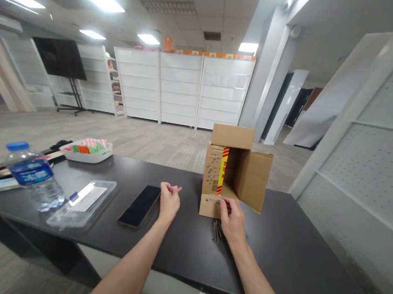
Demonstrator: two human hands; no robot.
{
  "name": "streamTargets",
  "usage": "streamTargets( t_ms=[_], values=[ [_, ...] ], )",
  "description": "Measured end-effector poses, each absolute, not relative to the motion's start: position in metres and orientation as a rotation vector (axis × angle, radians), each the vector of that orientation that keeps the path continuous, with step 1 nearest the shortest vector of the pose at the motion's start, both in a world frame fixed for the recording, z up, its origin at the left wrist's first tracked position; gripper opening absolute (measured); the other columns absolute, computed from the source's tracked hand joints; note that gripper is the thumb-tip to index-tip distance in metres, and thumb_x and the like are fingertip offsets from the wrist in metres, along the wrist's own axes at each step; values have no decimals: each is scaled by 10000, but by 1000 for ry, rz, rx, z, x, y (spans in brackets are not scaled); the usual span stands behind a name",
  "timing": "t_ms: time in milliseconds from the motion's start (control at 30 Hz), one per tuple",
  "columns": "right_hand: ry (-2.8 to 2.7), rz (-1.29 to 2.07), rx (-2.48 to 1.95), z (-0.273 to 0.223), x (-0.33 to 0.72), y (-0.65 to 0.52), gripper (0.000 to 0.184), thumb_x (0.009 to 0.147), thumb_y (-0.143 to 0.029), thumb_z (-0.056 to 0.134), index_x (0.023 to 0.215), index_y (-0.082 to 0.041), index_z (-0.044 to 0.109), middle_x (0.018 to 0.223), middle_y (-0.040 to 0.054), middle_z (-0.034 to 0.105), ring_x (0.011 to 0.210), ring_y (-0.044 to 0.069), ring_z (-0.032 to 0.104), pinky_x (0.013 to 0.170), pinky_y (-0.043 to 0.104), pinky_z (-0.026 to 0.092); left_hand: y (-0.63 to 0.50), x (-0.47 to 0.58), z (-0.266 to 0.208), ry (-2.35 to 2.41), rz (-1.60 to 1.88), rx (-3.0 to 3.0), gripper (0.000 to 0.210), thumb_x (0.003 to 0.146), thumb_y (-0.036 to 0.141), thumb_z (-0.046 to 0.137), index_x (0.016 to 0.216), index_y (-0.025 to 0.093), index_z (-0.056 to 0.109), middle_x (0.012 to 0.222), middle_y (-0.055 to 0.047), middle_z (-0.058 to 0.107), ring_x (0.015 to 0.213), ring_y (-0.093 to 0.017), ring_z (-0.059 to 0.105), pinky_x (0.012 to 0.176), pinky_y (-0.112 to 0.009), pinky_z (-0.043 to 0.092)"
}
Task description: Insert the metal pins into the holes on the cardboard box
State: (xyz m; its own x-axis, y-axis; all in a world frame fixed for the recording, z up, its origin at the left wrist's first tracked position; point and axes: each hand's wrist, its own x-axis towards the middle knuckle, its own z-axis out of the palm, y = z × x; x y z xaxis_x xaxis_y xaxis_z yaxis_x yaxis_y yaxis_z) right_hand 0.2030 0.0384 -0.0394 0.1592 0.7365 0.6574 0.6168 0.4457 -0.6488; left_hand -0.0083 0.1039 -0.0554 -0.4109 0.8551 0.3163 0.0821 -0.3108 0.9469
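A small cardboard box [234, 172] lies on its side on the dark table [179, 243], its flaps spread open toward me. My right hand [232, 221] rests at the box's lower front flap, fingertips pinching its edge. Just under that hand lie a few thin dark nails [216, 231] on the table. My left hand [170, 200] hovers to the left of the box, fingers curled together; whether it holds something small I cannot tell. A black phone [140, 205] lies flat beside my left hand.
A water bottle [35, 177] with a blue cap stands at the left, next to a clear plastic tray [83, 203]. A white tray of colourful items [87, 150] sits at the far left edge. White shelving panels stand close on the right.
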Motion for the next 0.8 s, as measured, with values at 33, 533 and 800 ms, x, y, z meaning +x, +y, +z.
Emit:
streamTargets(
  t_ms=[33, 533, 800],
  values=[
    [-1523, 129, -1243, -40, 203, 38, 273, 929, -384, 433, 926, -180, 614, 881, 79, 638, 804, 203, 576, 742, 333, 456, 103, -8, -55, 1374, 1772, 1229, 205, 808, 223, 520, 826, 223, 316, 830, 25, 478, 785, -183, 702, 717, -288, 523],
    [-1464, 110, -1257, -42, 206, 32, 236, 916, -354, 426, 935, -176, 580, 881, 79, 629, 818, 209, 574, 759, 345, 460, 104, -8, -54, 1372, 1782, 1209, 216, 809, 238, 518, 833, 223, 304, 834, 18, 519, 787, -184, 702, 709, -284, 521],
    [-1701, -20, -1202, -40, 206, 25, 208, 908, -260, 439, 972, -211, 630, 907, 67, 637, 854, 206, 586, 764, 349, 454, 105, -7, -56, 1284, 1836, 1197, 234, 801, 252, 529, 838, 223, 299, 822, 39, 467, 790, -174, 702, 743, -294, 530]
  ],
)
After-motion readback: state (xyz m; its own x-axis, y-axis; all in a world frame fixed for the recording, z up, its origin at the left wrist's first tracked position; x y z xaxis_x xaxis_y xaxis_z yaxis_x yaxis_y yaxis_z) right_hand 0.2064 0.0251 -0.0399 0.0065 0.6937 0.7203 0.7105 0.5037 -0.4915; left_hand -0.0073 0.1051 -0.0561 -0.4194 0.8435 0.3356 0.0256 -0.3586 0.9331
